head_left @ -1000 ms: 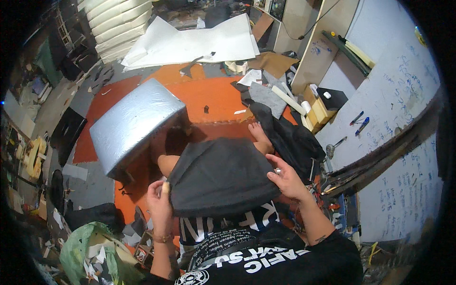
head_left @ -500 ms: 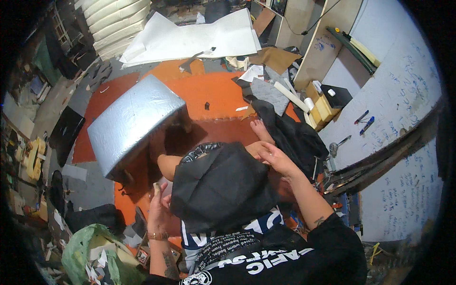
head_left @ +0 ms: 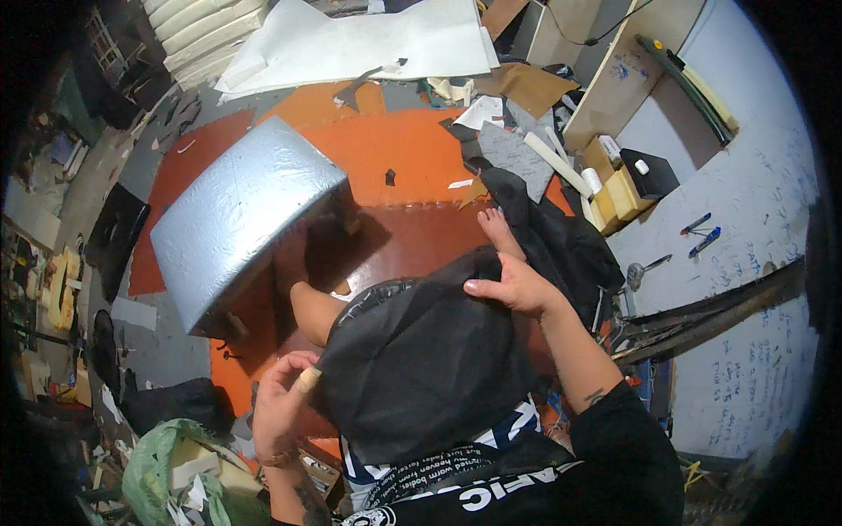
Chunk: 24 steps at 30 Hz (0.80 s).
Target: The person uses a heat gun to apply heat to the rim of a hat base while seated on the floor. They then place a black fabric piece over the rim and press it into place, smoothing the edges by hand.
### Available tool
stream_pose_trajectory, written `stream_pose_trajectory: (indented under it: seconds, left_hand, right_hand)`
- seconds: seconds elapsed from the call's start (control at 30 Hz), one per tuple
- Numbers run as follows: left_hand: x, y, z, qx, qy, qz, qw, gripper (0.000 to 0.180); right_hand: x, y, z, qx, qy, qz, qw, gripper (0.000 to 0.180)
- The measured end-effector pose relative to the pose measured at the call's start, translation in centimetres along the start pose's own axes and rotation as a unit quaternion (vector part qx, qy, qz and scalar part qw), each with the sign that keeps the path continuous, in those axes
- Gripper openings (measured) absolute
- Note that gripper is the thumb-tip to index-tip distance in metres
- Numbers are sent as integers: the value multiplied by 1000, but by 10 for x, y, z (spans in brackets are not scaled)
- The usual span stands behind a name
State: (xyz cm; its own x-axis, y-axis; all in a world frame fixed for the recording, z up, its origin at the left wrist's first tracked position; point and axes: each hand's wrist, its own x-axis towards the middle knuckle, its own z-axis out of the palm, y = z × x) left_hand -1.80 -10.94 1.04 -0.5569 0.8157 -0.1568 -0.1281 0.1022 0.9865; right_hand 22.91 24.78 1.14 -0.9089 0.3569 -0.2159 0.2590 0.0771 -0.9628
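Note:
A piece of black cloth [head_left: 421, 359] lies spread over my lap and thighs. My right hand [head_left: 517, 285] is closed on its far right edge, thumb on top and fingers underneath. At the cloth's left edge my left hand [head_left: 285, 399] pinches it between thumb and fingers; the thumb has a pale wrap round it. Ahead on the left stands a low stool-like piece [head_left: 246, 210] with a shiny silver covering. My bare foot [head_left: 500, 232] shows beyond the right hand, and my other leg reaches down beside the silver piece.
More black cloth [head_left: 561, 232] lies heaped at the right. Orange and brown sheeting [head_left: 403, 158] covers the floor. White padding [head_left: 368, 53] lies at the back by stacked cream cushions [head_left: 206, 35]. A green sack of scraps [head_left: 145, 478] stands near left; pens [head_left: 704, 242] lie on a written-on board.
Both hands have closed on the cloth's edges, the right at the far right and the left at the left. The cloth is spread wider, and the view has shifted slightly.

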Motion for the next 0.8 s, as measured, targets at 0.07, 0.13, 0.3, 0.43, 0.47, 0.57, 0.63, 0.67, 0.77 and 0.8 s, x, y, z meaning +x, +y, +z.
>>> stream_pose_trajectory:
  seconds: [0.07, 0.13, 0.3, 0.43, 0.47, 0.57, 0.63, 0.67, 0.77, 0.8]
  left_hand:
    - [11, 6, 1, -29, 10, -17, 999, 26]
    - [35, 14, 7, 123, 20, 66, 990, 35]
    - [114, 41, 43, 341, -139, 22, 929, 48]
    - [114, 54, 89, 411, -232, 242, 848, 52]
    - [103, 60, 94, 414, -257, 315, 814, 55]
    - [42, 80, 88, 336, -472, 134, 804, 64]
    - [16, 90, 75, 285, -531, 16, 798, 65]
    - [9, 90, 71, 248, -490, -38, 835, 70]
    - [-5, 93, 52, 319, -275, 20, 907, 77]
    - [-5, 91, 48, 356, -210, 37, 910, 84]
  right_hand:
    - [2, -5, 1, -18, -32, -29, 999, 38]
    - [4, -10, 1, -28, -93, -72, 993, 33]
    - [-4, -19, 1, -110, -200, -107, 968, 19]
    - [-11, -15, 3, -106, -184, -85, 973, 19]
    - [-11, -12, 3, -96, -181, -119, 972, 18]
    - [-8, -5, -2, -111, -186, -139, 966, 20]
    - [-6, -2, -2, -114, -180, -154, 965, 23]
    - [-5, -1, -2, -109, -167, -149, 969, 24]
    - [-5, -3, 2, -89, -144, -133, 977, 29]
    - [-5, -5, 4, -89, -136, -124, 979, 30]
